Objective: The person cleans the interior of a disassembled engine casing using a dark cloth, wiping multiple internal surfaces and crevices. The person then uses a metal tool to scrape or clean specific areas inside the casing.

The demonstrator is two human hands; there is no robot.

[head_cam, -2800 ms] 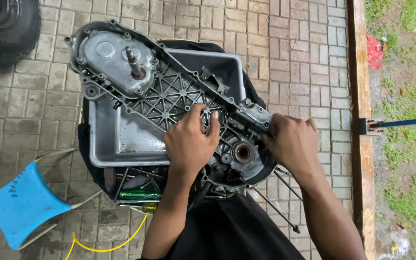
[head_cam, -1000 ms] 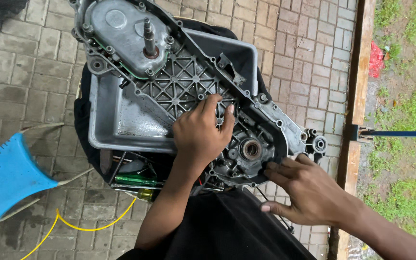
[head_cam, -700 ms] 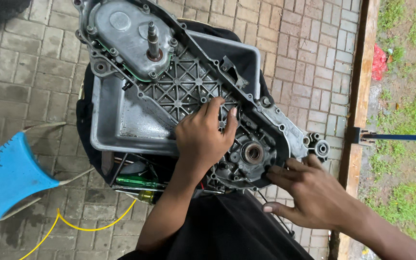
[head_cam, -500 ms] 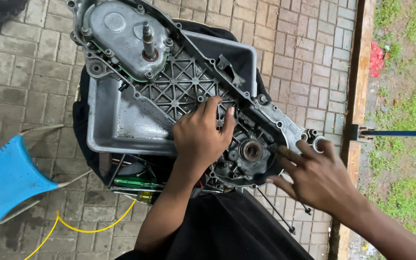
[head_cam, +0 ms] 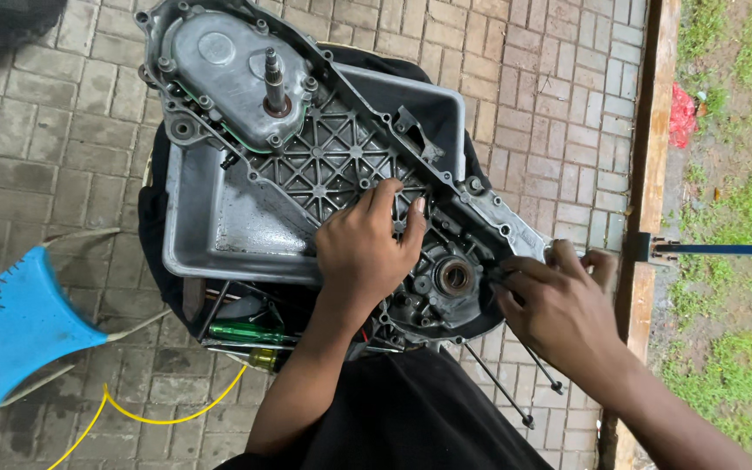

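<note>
1. The engine crankcase half (head_cam: 341,165) was laid bare across a grey metal tray (head_cam: 219,235), its cover already off.
2. The left hand (head_cam: 367,252) was pressed flat on the casting, fingers spread, gripping nothing.
3. The right hand (head_cam: 559,305) was curled at the case's right edge; any grasp could not be told.

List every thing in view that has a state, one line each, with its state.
Engine casing: open side up, lying across the tray.
Grey tray: upright under the casing.
Output shaft: standing upright from the casing.
Left hand: pressed flat on the casing.
Right hand: fingers curled at the casing's right edge.
Blue stool: standing on the paving.
Green-handled screwdriver: lying flat.
</note>
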